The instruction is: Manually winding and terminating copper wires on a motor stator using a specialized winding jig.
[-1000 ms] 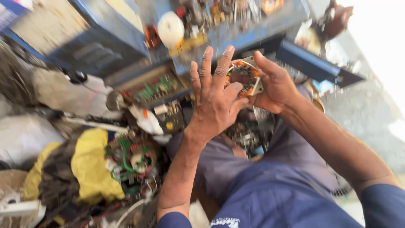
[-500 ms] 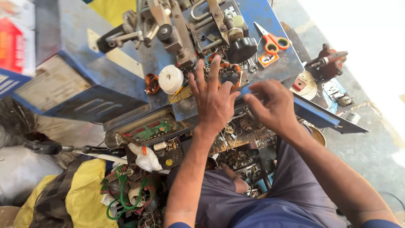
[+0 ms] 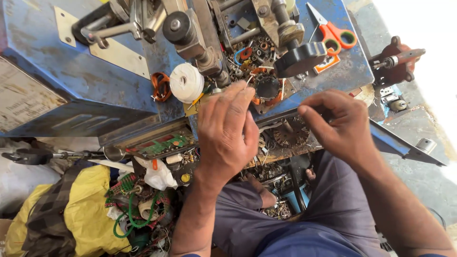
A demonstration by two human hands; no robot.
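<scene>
Left hand: the left hand (image 3: 226, 135) lies flat, back up, fingers spread. Its fingertips (image 3: 243, 95) reach up to the round coil part (image 3: 266, 88). It is not closed on anything I can see.
Right hand: the right hand (image 3: 340, 126) is curled, thumb and fingers pinched together. Whether it pinches a thin wire, I cannot tell.
Coil part: it is round, dark in the middle with orange bits, and sits on the blue machine table (image 3: 71, 76). It lies just past the left fingertips, and up and to the left of the right hand.
Nearer hand: the left one.
Nearby: white tape roll (image 3: 186, 82), orange scissors (image 3: 333, 31), black knob (image 3: 300, 58).
Hard to see: the palms and any thin wire.
</scene>
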